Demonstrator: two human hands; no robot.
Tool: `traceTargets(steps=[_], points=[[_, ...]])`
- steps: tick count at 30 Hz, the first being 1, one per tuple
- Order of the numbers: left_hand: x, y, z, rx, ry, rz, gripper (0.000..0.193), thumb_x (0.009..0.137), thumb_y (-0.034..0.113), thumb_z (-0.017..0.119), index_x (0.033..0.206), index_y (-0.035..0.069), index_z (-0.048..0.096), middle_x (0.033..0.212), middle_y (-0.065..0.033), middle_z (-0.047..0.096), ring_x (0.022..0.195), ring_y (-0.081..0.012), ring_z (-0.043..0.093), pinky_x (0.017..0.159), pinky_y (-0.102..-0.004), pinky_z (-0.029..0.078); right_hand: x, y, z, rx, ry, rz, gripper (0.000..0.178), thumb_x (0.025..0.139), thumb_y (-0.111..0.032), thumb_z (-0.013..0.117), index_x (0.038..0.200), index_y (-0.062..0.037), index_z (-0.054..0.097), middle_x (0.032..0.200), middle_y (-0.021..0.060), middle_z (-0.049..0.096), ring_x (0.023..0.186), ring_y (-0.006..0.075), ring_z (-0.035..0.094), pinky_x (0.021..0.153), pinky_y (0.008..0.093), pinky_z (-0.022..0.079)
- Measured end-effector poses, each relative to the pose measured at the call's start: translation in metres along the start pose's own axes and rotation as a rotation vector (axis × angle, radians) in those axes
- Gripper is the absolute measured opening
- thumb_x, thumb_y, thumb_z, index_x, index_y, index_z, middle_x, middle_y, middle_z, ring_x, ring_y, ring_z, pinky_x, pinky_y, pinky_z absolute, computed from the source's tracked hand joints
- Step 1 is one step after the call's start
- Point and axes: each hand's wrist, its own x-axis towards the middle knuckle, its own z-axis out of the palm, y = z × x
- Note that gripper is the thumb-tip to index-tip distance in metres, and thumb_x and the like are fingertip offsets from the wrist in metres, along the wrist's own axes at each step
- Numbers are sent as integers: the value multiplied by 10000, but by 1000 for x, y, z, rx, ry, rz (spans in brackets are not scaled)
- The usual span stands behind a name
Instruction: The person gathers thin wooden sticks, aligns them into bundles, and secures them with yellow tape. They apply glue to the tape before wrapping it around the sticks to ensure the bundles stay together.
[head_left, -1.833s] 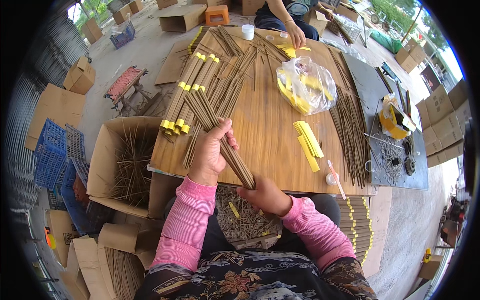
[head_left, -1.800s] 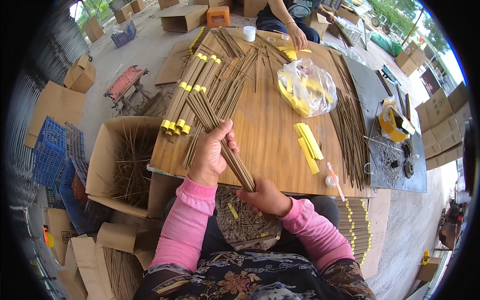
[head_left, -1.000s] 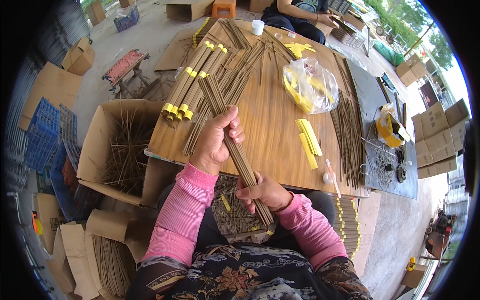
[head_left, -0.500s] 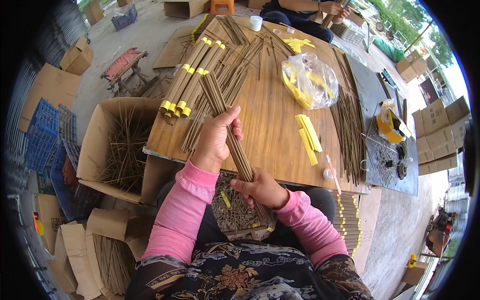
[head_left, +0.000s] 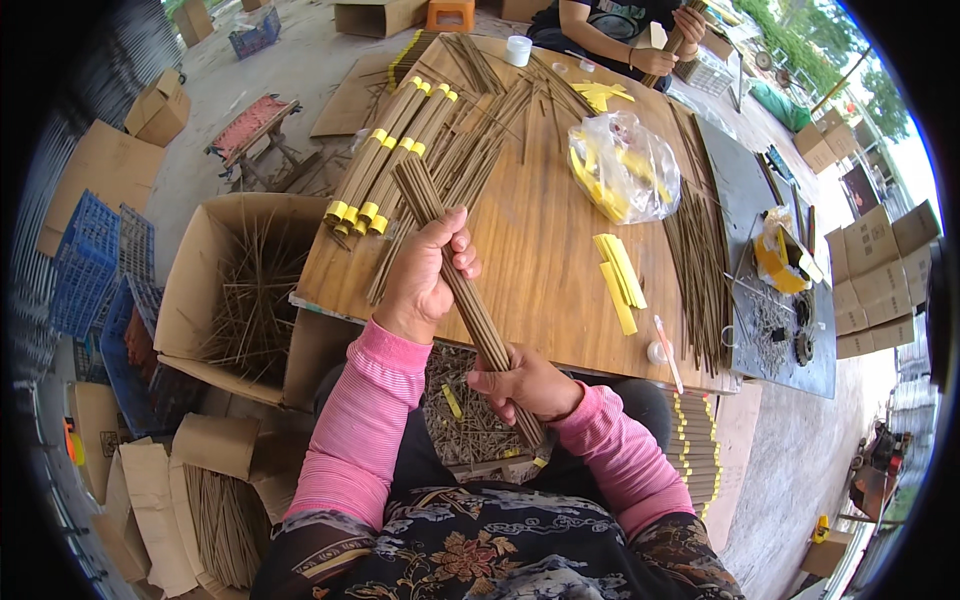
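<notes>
A slanting bundle of thin brown incense sticks (head_left: 474,312) spans my two hands over the table's near edge. My left hand (head_left: 428,272) is wrapped round its upper part, thumb on top. Lower down, my right hand (head_left: 530,384) grips the same bundle, whose bottom end hangs over a litter of broken sticks (head_left: 470,420). Finished bundles with yellow paper bands (head_left: 385,160) lie beyond my left hand, and loose sticks (head_left: 465,170) are spread beside them. Yellow paper strips (head_left: 622,275) rest on the wooden table (head_left: 540,235) to the right.
A clear plastic bag (head_left: 625,165) of yellow strips sits mid-table. More sticks (head_left: 695,260) line the right side beside a dark board (head_left: 790,345). Cardboard boxes (head_left: 185,290) with sticks stand at left. Across the table, a co-worker's hands (head_left: 670,45) hold a bundle.
The bundle and my left hand have shifted slightly left, while my right hand stays on the lower part. The co-worker's hands and bundle have moved a little.
</notes>
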Motion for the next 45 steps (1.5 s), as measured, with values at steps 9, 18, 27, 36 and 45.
traceTargets(steps=[9, 18, 27, 36, 45], points=[[-4, -12, 12, 353, 283, 219, 142, 795, 137, 616, 700, 102, 517, 546, 31, 458, 433, -81, 433, 401, -220, 354, 14, 26, 3, -497, 409, -189, 182, 839, -161, 571, 832, -30, 446, 533, -2, 461, 405, 74, 453, 369, 227, 376], [2, -2, -3, -105, -134, 17, 104, 815, 149, 603, 812, 111, 506, 591, 20, 474, 443, -71, 430, 401, -222, 355, 3, 5, -3, 384, -226, -29, 216, 825, -182, 607, 765, -44, 452, 529, 6, 468, 410, 89, 470, 368, 223, 402], [-3, -10, 2, -103, -115, -34, 120, 843, 183, 573, 799, 114, 485, 554, 41, 424, 438, -54, 398, 405, -206, 348, 1, 1, -3, 402, -189, -25, 228, 838, -199, 592, 747, -38, 457, 514, 9, 474, 381, 97, 462, 349, 236, 395], [-5, -15, 12, 185, 195, 99, 140, 808, 161, 611, 750, 115, 492, 554, 36, 442, 415, -56, 396, 397, -213, 358, 10, 14, 3, -172, 177, -157, 212, 847, -186, 563, 759, -27, 452, 503, 6, 470, 380, 82, 446, 353, 241, 364], [-7, -12, 14, 336, 302, 179, 136, 825, 182, 600, 760, 115, 501, 545, 49, 428, 413, -48, 389, 384, -215, 349, 11, 10, 11, -309, 308, -141, 205, 850, -182, 568, 752, -47, 449, 500, 3, 446, 369, 86, 426, 344, 228, 363]])
